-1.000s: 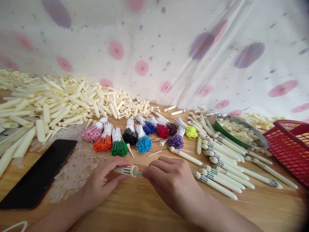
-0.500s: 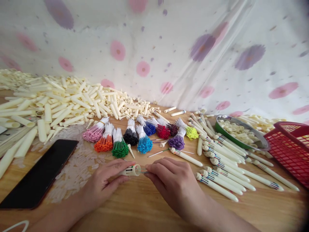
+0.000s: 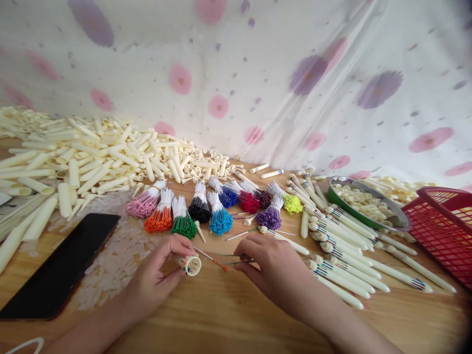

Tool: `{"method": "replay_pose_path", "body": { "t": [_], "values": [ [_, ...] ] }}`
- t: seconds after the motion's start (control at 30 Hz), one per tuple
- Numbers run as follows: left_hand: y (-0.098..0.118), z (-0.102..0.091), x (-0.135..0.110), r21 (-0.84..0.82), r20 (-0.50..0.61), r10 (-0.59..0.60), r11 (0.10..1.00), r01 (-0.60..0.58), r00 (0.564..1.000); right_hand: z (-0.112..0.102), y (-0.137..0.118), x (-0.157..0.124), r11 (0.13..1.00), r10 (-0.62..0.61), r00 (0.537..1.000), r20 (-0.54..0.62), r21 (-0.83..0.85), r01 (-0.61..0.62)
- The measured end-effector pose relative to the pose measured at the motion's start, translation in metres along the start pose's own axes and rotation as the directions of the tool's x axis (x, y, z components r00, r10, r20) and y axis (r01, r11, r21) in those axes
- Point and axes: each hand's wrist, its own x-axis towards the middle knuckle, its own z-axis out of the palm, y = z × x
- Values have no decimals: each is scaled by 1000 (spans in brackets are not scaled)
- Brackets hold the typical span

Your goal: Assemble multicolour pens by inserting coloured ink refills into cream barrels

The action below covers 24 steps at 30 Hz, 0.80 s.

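Note:
My left hand is closed around a short cream pen barrel piece, its open round end facing me. My right hand pinches thin refill rods, one with an orange tip, a little to the right of the barrel's mouth. Both hands hover just above the wooden table. Behind them stand tied bundles of refills in pink, orange, green, black, blue, red, purple and yellow.
A black phone lies at the left. A big heap of cream pen barrels fills the back left. Several assembled pens lie at the right, beside a green-rimmed bowl of parts and a red basket.
My right hand has drawn back to the right, away from the barrel's mouth, and the thin rods now show in the gap. My left hand turned the barrel's open end toward me.

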Motion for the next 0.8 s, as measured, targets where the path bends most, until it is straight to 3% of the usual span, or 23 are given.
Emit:
{"method": "replay_pose_path", "body": {
  "t": [0.07, 0.13, 0.2, 0.27, 0.33, 0.4, 0.47, 0.63, 0.8],
  "values": [
    [-2, 1, -1, -55, -12, 11, 998, -12, 1000, 4, 9, 5, 991, 42, 983, 181, -130, -18],
    [-3, 2, -1, -59, -29, 11, 998, -13, 1000, 8, 14, 8, 979, 73, 965, 253, -204, -21],
    [-4, 3, 0, -17, -46, 2, 1000, -3, 999, 9, 13, 9, 983, 79, 981, 178, -176, -47],
    [-3, 4, 0, 47, -62, 2, 999, 1, 998, 5, 4, 6, 999, 39, 999, -29, -8, -39],
    [-2, 4, -1, 119, -76, 11, 993, -2, 997, -1, -10, 0, 969, -19, 968, -252, 233, 80],
    [0, 5, -1, 182, -91, 17, 983, 0, 996, -4, -25, -5, 887, -77, 937, -342, 405, 221],
    [1, 5, 0, 224, -94, 29, 975, -7, 995, -2, -37, -8, 854, -118, 931, -346, 443, 273],
    [2, 3, 1, 286, -95, 119, 954, -88, 988, 20, -46, -3, 899, -158, 945, -285, 354, 257],
    [4, 4, 4, 335, -116, 142, 937, -96, 983, 31, -49, 1, 869, -66, 963, -260, 459, 183]
  ]
}}
